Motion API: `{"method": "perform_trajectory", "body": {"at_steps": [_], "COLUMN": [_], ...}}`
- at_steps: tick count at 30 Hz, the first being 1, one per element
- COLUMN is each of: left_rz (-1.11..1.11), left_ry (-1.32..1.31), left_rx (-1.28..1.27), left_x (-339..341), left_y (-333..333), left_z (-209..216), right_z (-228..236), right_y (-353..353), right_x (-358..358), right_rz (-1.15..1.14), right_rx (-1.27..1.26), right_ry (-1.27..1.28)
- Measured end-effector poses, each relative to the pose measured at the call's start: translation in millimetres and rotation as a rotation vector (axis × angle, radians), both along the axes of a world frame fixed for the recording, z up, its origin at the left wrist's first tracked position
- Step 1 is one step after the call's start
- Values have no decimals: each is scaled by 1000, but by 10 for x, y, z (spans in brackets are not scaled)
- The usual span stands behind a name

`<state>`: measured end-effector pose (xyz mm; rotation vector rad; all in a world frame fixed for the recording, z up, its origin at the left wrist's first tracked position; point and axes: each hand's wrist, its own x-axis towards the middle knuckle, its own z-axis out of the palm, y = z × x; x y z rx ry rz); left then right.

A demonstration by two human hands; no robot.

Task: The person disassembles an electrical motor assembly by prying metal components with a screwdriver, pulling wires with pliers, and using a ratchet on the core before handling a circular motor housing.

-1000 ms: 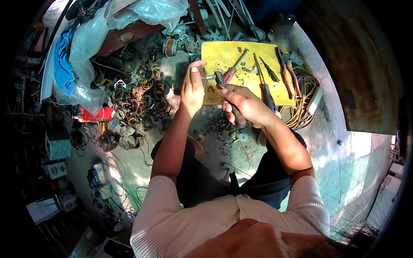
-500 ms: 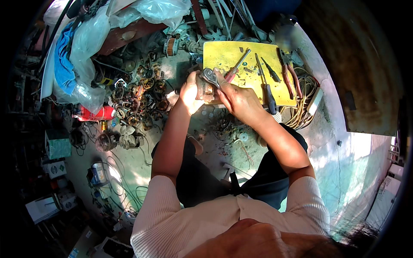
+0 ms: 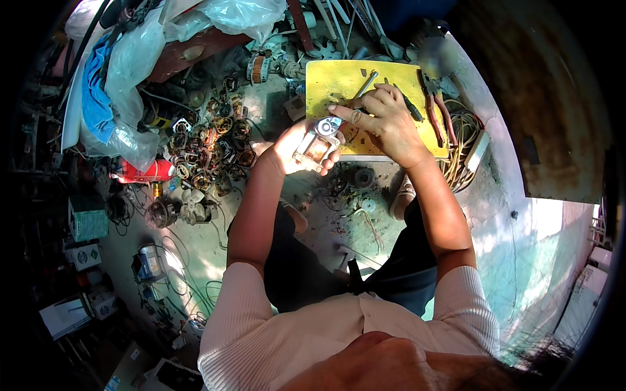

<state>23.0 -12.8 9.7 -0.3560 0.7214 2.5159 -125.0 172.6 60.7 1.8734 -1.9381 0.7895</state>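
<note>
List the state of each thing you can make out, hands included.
Left hand: closed around the metal part
Metal part: held
Right hand: loosely open by the ratchet wrench
Ratchet wrench: head over the metal part
Pliers: lying, handles apart
Yellow board: flat, dirty
Cable: coiled
Blue cloth: draped
Red cylinder: on its side
Plastic sheeting: crumpled

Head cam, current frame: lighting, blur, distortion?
Head view: fisheye rim black, edges of the brown panel bowed; head view: bright sun patches on the floor, deep shadow along the left side; head view: ratchet wrench head lit, with a bright shine; head view: round blurred patch beyond the yellow board, its cause unclear.
</note>
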Motion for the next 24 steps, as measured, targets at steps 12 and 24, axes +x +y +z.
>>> {"method": "perform_trajectory", "body": {"at_steps": [12, 24], "left_rz": [437, 666], "left_ry": [-143, -103], "left_rx": [-21, 27], "left_x": [3, -31], "left_y": [18, -102], "left_z": [155, 42], "right_z": [-137, -358], "right_y": [-14, -171], "right_x": [-61, 92], "right_rz": [-124, -86], "right_rx": [-54, 199], "right_ry": [-481, -1439]}}
